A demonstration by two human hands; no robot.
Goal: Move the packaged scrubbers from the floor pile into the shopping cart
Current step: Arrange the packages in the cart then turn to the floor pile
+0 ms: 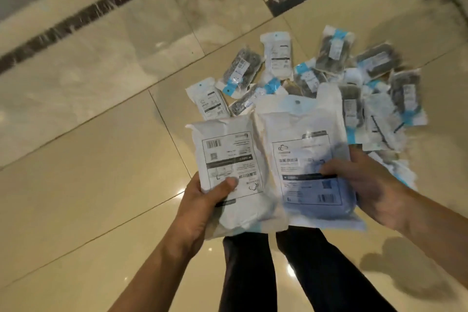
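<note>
Held packs: two flat white plastic scrubber packages with printed labels, one point(229, 159) gripped by the left hand point(202, 208), the other point(306, 167) by the right hand point(364, 185), side by side above the floor.
Hands: each clamped on its own pack, thumb on the label face.
Floor pile: clear and white packaged scrubbers point(329, 76) heaped just beyond the held packs.
Floor: glossy beige tile point(88, 159) with dark strips.
Below: dark trouser legs point(291, 273).

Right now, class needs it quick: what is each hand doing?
Left hand: grips a white scrubber packet, thumb on its label.
Right hand: grips another white packet, blurred.
</note>
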